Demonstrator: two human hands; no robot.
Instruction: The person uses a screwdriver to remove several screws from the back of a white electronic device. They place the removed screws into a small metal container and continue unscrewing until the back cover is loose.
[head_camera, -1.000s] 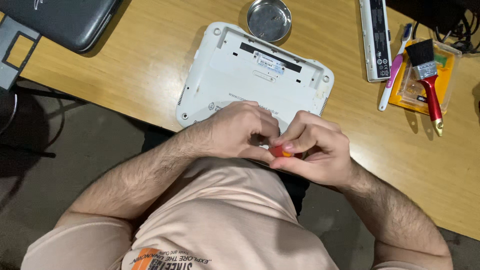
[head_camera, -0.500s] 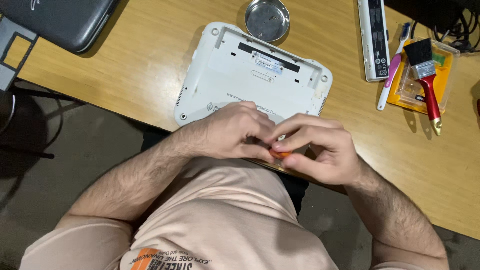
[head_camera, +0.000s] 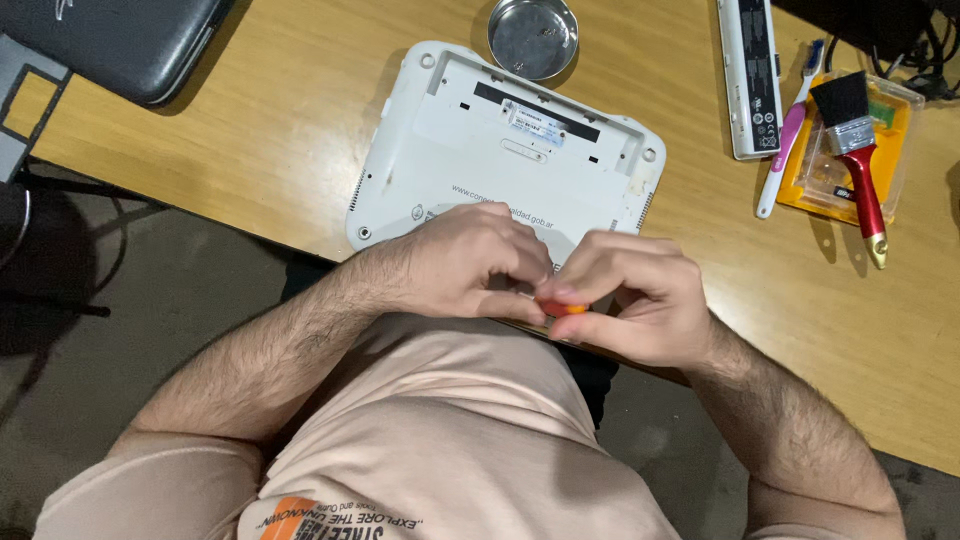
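Observation:
A white netbook (head_camera: 480, 150) lies upside down on the wooden table (head_camera: 250, 130), its underside facing me. Both hands meet at its near edge. My left hand (head_camera: 465, 262) rests over the near edge of the case with fingers curled down. My right hand (head_camera: 635, 300) pinches a small orange-handled tool (head_camera: 562, 308), only its orange end showing between the fingers. What the tool's tip touches is hidden by my hands.
A round metal dish (head_camera: 533, 36) stands beyond the netbook. A long white battery pack (head_camera: 752, 75), a pink toothbrush (head_camera: 788, 130) and a red-handled paintbrush (head_camera: 858, 150) on a yellow case (head_camera: 895, 130) lie at the right. A dark laptop (head_camera: 110, 40) sits at the far left.
Both hands stay at the netbook's near edge with small finger shifts around the orange tool. The view has tilted slightly.

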